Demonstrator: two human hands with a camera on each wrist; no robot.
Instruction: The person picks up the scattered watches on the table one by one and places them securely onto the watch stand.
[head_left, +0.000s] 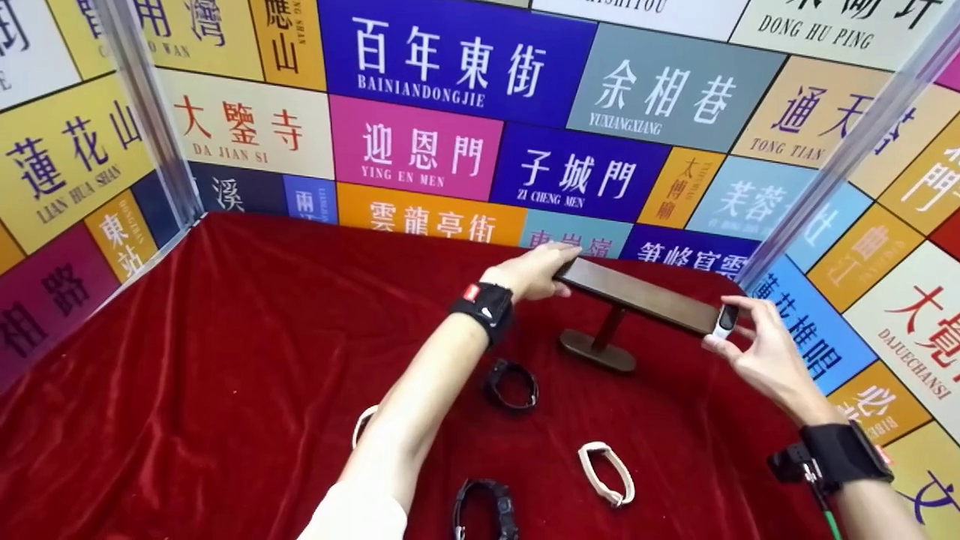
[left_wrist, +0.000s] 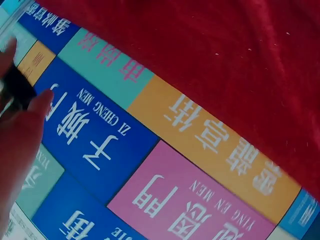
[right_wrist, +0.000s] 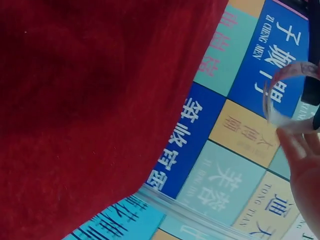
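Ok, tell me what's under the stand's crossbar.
Under the crossbar stand its post and oval base, on red cloth. The cloth directly beneath the base is covered.

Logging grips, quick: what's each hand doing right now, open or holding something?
Left hand: closed, gripping one end of the brown bar.
Right hand: closed, pinching a white smart band at the bar's other end.

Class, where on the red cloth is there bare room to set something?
Most room: the cloth left of the left arm and left pale band, out to the signs. A smaller patch lies between the right pale band and right wrist strap. Crowded: right of that left arm, around the stand and two black bands.
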